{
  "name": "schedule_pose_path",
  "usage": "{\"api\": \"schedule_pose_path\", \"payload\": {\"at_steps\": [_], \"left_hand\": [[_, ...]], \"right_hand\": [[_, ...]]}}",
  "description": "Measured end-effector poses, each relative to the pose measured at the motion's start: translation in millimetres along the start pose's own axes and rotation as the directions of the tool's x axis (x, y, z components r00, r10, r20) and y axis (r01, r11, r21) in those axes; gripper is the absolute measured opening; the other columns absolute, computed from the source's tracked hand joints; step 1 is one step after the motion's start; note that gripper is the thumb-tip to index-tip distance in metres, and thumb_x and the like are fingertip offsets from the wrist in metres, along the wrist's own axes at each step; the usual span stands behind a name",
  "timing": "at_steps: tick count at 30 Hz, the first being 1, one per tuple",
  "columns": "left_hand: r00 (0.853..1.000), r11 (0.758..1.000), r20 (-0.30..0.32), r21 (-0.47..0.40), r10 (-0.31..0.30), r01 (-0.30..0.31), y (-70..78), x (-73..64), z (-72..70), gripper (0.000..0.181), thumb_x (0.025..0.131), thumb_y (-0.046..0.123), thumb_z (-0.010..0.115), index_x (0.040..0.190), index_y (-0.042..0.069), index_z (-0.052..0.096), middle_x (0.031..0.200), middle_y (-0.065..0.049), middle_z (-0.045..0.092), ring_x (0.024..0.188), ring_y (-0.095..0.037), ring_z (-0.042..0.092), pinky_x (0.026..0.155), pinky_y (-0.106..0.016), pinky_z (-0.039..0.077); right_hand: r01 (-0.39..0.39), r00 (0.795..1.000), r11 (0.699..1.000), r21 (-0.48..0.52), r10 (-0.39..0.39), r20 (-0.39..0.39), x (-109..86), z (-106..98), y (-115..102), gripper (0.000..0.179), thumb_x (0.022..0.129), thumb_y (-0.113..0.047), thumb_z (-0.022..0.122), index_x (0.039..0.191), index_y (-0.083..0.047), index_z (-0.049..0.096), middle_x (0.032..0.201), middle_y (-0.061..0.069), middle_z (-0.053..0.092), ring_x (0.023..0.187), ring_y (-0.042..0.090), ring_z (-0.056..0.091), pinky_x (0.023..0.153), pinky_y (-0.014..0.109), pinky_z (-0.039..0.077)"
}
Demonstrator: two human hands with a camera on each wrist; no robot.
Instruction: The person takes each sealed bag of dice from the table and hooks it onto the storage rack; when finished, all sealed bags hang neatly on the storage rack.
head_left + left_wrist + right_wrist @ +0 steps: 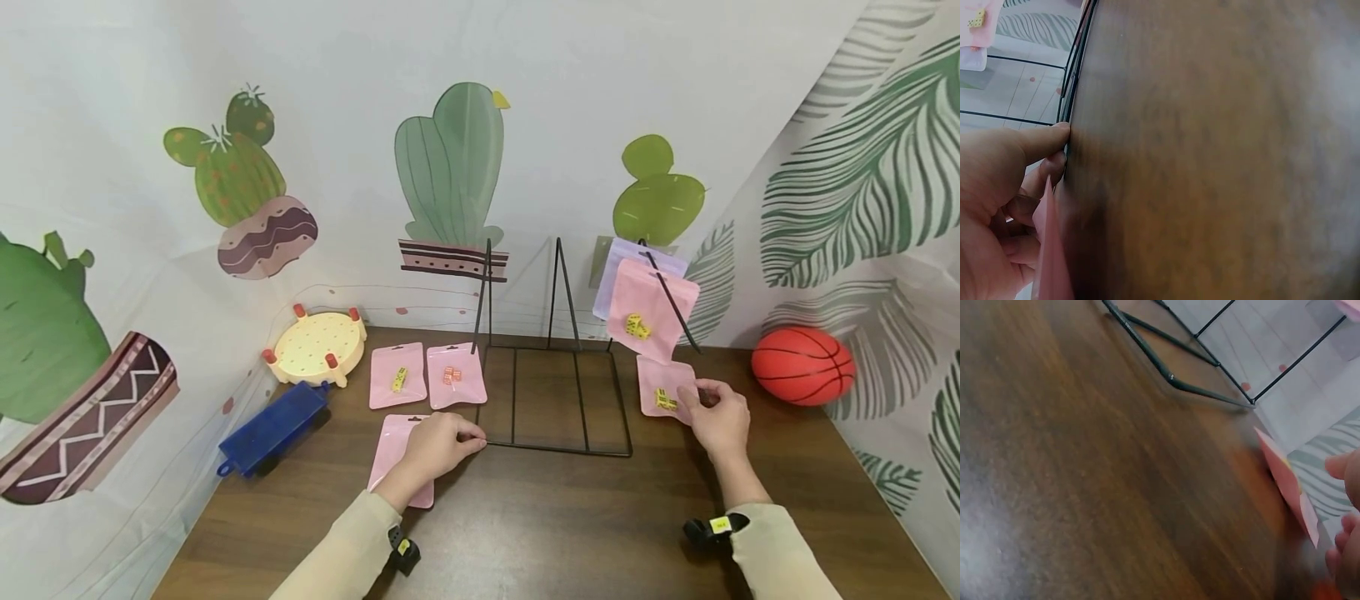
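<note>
My left hand [438, 446] pinches the front left corner of a black wire display rack [555, 451] between thumb and forefinger. Under that hand lies a pink zip pouch [390, 442], partly covered. Over at the right, my right hand [722, 421] is beside another pink pouch [651, 383] with yellow dice, lying on the table. In the right wrist view its fingers [1338, 465] stand slightly apart from this pouch. From the rack's right hook hang a pink pouch [671, 296] with yellow dice and a lilac pouch [603, 300] behind it.
Two pink pouches lie left of the rack, one with yellow dice [400, 379], one with orange-red dice [452, 375]. Further left are a yellow toy table [318, 342], legs up, and a blue toy cart [273, 425]. A red ball [802, 367] sits at the far right.
</note>
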State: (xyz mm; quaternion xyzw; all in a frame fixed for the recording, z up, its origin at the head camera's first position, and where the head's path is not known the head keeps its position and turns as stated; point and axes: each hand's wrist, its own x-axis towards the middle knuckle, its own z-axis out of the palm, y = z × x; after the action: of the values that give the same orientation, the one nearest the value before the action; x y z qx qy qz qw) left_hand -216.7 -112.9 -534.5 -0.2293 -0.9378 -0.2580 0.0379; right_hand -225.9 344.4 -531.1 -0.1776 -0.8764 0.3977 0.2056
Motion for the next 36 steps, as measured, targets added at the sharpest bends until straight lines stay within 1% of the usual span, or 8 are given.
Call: {"api": "schedule_pose_path", "payload": {"at_steps": [3, 5, 8, 15, 23, 31, 34, 36], "left_hand": [[1.000, 1.000, -0.004, -0.002, -0.003, 0.003, 0.8, 0.1, -0.5, 0.010, 0.091, 0.038, 0.081, 0.092, 0.029, 0.084, 0.088, 0.019, 0.073, 0.083, -0.003, 0.067, 0.062, -0.029, 0.048], [1.000, 1.000, -0.002, -0.003, -0.003, 0.003, 1.1, 0.1, -0.5, 0.009, 0.091, 0.038, 0.081, 0.092, 0.029, 0.084, 0.088, 0.019, 0.073, 0.083, -0.003, 0.067, 0.062, -0.029, 0.048], [1.000, 1.000, 0.001, -0.005, 0.000, 0.000, 1.0, 0.3, -0.3, 0.011, 0.091, 0.039, 0.081, 0.092, 0.028, 0.084, 0.088, 0.020, 0.073, 0.083, -0.003, 0.067, 0.063, -0.029, 0.048], [1.000, 1.000, 0.003, -0.006, 0.004, -0.004, 0.8, 0.8, 0.2, 0.009, 0.091, 0.037, 0.081, 0.092, 0.029, 0.084, 0.087, 0.020, 0.072, 0.082, -0.002, 0.066, 0.063, -0.029, 0.048], [1.000, 1.000, 0.002, 0.004, -0.001, 0.001, 0.8, 0.5, 0.8, 0.010, 0.092, 0.039, 0.080, 0.092, 0.029, 0.084, 0.089, 0.019, 0.073, 0.084, -0.004, 0.067, 0.063, -0.030, 0.049], [1.000, 1.000, 0.000, 0.008, 0.006, -0.006, 1.2, 0.2, 0.8, 0.012, 0.092, 0.039, 0.080, 0.091, 0.029, 0.084, 0.089, 0.019, 0.073, 0.083, -0.003, 0.067, 0.062, -0.029, 0.048], [1.000, 1.000, -0.001, 0.007, 0.007, -0.007, 1.7, 0.2, 0.3, 0.013, 0.092, 0.040, 0.080, 0.091, 0.028, 0.084, 0.089, 0.018, 0.073, 0.082, -0.003, 0.066, 0.062, -0.029, 0.048], [1.000, 1.000, 0.002, 0.006, 0.006, -0.006, 2.1, 0.0, -0.1, 0.012, 0.092, 0.039, 0.080, 0.092, 0.028, 0.084, 0.089, 0.018, 0.073, 0.082, -0.003, 0.066, 0.061, -0.028, 0.048]], "right_hand": [[-0.067, 0.994, 0.996, -0.066, 0.072, 0.083, 0.3, 0, 3, 0.066, 0.095, -0.037, 0.074, 0.138, 0.010, 0.053, 0.130, 0.035, 0.052, 0.123, 0.050, 0.044, 0.098, 0.062, 0.036], [-0.101, 0.983, 0.989, -0.112, 0.116, 0.141, 1.0, 0, 4, 0.080, 0.095, -0.045, 0.072, 0.144, 0.010, 0.044, 0.134, 0.036, 0.046, 0.128, 0.054, 0.038, 0.100, 0.066, 0.034], [-0.120, 0.973, 0.980, -0.160, 0.148, 0.176, 3.4, 0, 2, 0.091, 0.092, -0.053, 0.072, 0.148, 0.011, 0.038, 0.136, 0.039, 0.043, 0.129, 0.057, 0.037, 0.102, 0.067, 0.034], [-0.134, 0.955, 0.978, -0.159, 0.170, 0.244, 10.2, -5, 0, 0.101, 0.089, -0.053, 0.075, 0.151, 0.013, 0.030, 0.133, 0.040, 0.050, 0.123, 0.055, 0.047, 0.099, 0.064, 0.040], [-0.243, 0.910, 0.965, -0.100, 0.262, 0.322, 7.3, -15, -7, 0.107, 0.090, -0.047, 0.078, 0.157, 0.010, 0.018, 0.144, 0.039, 0.044, 0.130, 0.050, 0.045, 0.106, 0.060, 0.041], [-0.276, 0.904, 0.961, -0.013, 0.265, 0.335, 1.6, -19, -4, 0.106, 0.088, -0.035, 0.082, 0.157, 0.012, 0.016, 0.144, 0.040, 0.039, 0.127, 0.049, 0.044, 0.103, 0.057, 0.044], [-0.264, 0.909, 0.965, 0.008, 0.245, 0.338, -0.3, -20, -1, 0.106, 0.088, -0.031, 0.083, 0.156, 0.014, 0.016, 0.142, 0.040, 0.042, 0.125, 0.048, 0.047, 0.097, 0.050, 0.048], [-0.251, 0.912, 0.968, 0.014, 0.231, 0.340, -1.7, -22, 1, 0.104, 0.087, -0.028, 0.083, 0.155, 0.015, 0.018, 0.140, 0.040, 0.045, 0.122, 0.046, 0.050, 0.088, 0.039, 0.052]]}}
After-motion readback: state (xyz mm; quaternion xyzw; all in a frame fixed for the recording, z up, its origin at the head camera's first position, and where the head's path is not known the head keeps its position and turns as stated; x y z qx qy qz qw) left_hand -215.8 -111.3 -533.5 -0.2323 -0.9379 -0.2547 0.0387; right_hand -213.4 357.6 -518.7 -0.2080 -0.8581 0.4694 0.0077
